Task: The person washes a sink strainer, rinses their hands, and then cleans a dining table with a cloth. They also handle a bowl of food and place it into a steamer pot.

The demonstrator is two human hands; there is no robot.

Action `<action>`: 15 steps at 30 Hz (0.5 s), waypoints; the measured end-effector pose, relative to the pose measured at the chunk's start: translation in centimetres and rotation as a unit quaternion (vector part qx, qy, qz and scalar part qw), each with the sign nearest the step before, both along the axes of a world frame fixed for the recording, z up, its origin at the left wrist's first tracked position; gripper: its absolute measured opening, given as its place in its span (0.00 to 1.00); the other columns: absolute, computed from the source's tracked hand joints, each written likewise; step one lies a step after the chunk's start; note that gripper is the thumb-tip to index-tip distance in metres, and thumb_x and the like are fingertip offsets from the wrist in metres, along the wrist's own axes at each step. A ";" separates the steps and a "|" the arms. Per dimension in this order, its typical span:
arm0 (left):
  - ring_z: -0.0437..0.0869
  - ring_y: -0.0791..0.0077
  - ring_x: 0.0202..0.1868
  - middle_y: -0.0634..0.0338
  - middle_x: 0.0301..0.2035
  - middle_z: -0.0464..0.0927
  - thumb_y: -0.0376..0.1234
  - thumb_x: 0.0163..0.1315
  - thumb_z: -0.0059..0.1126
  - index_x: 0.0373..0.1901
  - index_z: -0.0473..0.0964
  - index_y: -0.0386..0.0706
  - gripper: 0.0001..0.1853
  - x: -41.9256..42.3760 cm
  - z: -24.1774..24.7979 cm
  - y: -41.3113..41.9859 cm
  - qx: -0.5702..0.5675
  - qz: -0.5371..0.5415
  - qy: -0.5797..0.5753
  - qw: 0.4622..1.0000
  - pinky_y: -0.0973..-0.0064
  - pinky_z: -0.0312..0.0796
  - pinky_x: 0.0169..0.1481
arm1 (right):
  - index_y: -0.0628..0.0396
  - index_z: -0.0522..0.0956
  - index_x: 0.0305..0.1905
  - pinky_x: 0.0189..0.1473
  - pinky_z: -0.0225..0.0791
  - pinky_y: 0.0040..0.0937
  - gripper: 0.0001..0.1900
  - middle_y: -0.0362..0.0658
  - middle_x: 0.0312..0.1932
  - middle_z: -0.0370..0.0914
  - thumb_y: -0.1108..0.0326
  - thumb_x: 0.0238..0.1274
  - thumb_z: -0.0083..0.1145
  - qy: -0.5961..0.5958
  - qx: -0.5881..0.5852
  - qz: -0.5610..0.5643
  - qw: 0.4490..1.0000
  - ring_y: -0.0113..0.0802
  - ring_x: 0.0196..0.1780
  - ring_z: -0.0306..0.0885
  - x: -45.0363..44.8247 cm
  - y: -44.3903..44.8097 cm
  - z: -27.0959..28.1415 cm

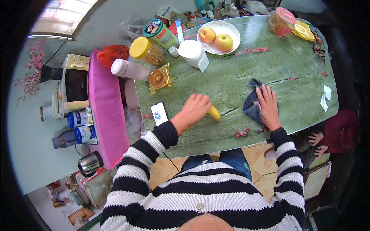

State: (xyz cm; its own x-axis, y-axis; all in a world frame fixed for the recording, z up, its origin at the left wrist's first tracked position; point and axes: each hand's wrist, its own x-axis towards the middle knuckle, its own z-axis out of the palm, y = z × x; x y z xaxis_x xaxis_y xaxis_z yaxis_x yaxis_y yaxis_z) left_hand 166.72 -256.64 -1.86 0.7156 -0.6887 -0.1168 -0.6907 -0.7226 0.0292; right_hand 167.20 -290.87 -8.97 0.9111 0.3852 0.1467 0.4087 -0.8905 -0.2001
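My left hand (194, 109) is curled over a yellow banana (214, 113) on the green table. The banana's near end sticks out from under my fingers, and the rest is hidden. Flat on a crumpled dark grey cloth (251, 107) rests my right hand (266, 104), fingers stretched out and slightly spread. A smartphone (159, 113) with its screen lit lies left of my left hand. Beyond the phone sits a round brown pastry (157, 78) on gold wrapping.
On the table (202, 138) stand a pink bottle (131, 69), a yellow-lidded jar (149, 52), a paper roll (193, 53), a white plate (235, 40) with two apples (224, 42), and a pink-lidded jar (281, 23). Paper scraps (325, 98) lie right. Another person's hands (318, 145) show beyond the right edge.
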 end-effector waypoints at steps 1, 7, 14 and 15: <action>0.77 0.63 0.44 0.58 0.35 0.72 0.34 0.52 0.59 0.37 0.74 0.44 0.11 -0.2 0.0 1.1 0.008 0.042 0.006 0.999 0.61 0.70 0.52 | 0.50 0.62 0.71 0.74 0.44 0.50 0.33 0.49 0.75 0.53 0.55 0.63 0.57 -0.022 -0.003 -0.014 1.000 0.48 0.77 0.50 1.5 0.7 -0.4; 0.79 0.53 0.43 0.53 0.37 0.74 0.38 0.48 0.69 0.39 0.74 0.41 0.19 -1.4 -1.1 5.5 0.021 0.228 0.101 0.968 0.58 0.73 0.45 | 0.51 0.64 0.70 0.75 0.41 0.52 0.36 0.50 0.74 0.55 0.45 0.61 0.55 -0.038 0.068 0.056 0.995 0.48 0.77 0.49 7.6 7.6 -0.9; 0.62 0.45 0.65 0.48 0.64 0.61 0.42 0.50 0.70 0.64 0.66 0.45 0.38 7.3 6.1 0.0 -0.126 0.236 -0.148 0.952 0.50 0.63 0.63 | 0.49 0.59 0.73 0.77 0.35 0.51 0.41 0.51 0.76 0.48 0.41 0.59 0.56 0.029 0.039 0.173 0.984 0.49 0.79 0.43 9.5 9.2 -0.1; 0.58 0.42 0.67 0.48 0.67 0.58 0.43 0.49 0.71 0.66 0.64 0.46 0.41 9.1 6.4 -1.0 -0.122 0.242 -0.170 0.947 0.48 0.60 0.64 | 0.49 0.59 0.73 0.77 0.35 0.51 0.41 0.51 0.76 0.48 0.41 0.59 0.56 0.035 0.028 0.186 0.981 0.49 0.79 0.42 9.6 8.9 0.1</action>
State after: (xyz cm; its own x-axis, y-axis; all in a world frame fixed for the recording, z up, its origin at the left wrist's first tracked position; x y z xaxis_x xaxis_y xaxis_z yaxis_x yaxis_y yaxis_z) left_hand 175.83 -257.61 4.55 0.9225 -0.2465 0.2972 -0.2789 -0.9577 0.0712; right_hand 176.84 -281.94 -8.85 0.7172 0.6865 0.1194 0.6872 -0.6685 -0.2842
